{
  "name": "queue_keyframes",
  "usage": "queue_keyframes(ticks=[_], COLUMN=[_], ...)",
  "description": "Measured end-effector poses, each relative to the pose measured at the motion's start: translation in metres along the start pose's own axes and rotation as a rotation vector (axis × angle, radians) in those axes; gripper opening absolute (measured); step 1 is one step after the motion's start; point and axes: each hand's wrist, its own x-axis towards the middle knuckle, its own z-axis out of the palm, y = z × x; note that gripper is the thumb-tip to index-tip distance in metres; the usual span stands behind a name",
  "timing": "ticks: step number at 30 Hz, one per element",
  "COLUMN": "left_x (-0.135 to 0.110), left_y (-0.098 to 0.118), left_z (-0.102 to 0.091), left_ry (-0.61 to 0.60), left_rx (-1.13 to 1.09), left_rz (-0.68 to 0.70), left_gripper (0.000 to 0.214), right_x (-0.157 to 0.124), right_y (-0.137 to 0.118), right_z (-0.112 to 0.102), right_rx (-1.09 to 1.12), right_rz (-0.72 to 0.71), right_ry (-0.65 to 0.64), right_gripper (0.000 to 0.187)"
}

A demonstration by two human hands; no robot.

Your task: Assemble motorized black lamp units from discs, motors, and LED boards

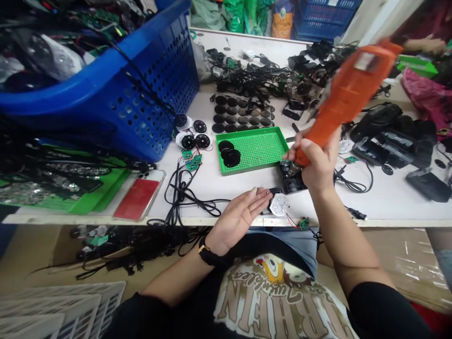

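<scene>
Far left of the frame, a blue perforated plastic basket (pixel 151 80) stood on the bench (pixel 215 181), with a smartphone in a red case (pixel 139 195) lying below it near the bench's front edge. Small green circuit boards (pixel 190 160) sat just right of the basket, above a loose black wire coil (pixel 183 197). Centre, a green plastic tray (pixel 252 150) held a few black discs (pixel 229 153), with rows of more discs (pixel 240 113) and tangled black cables (pixel 257 77) beyond it.

Lower centre, the left hand (pixel 236 219) had its grip spread and open, palm turned up, fingertips reaching toward a black housing (pixel 291 181). A round white LED plate (pixel 278 205) lay just beside those fingertips. Right of centre, the right hand (pixel 318 165) had its grip closed around an orange electric screwdriver (pixel 348 96), raised above the housing; blur hid the tip. A firm hold low on the body looked sound for steady control. Open bench remained right of the hand, before black plastic casings (pixel 391 146). At upper right, a co-worker's hand (pixel 425 45) stayed apart.
</scene>
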Motion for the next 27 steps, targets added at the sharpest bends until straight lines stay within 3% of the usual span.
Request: queue_keyframes(ticks=[4,9,21,24,27], left_x=[-0.001,-0.003,-0.008,-0.011,-0.014], left_y=[0.002,0.003,0.000,-0.002,0.000], left_z=[-0.006,-0.009,-0.009,-0.013,-0.020], left_ry=[0.018,0.004,-0.051,-0.018,-0.046], left_rx=[-0.003,0.010,0.043,0.284,0.854], left_rz=[0.040,0.061,0.073,0.188,0.499], left_gripper=[0.033,0.033,0.033,0.038,0.047], right_x=[-0.029,-0.056,-0.059,-0.057,-0.055], right_y=[-0.016,-0.015,-0.013,-0.018,-0.024], right_z=[0.007,0.026,0.038,0.038,0.036], right_rx=[0.213,0.180,0.185,0.196,0.273], right_rz=[0.093,0.019,0.000,0.006,-0.008], right_ry=[-0.094,0.057,0.125,0.178,0.222], right_gripper=[0.039,0.039,0.035,0.032,0.023])
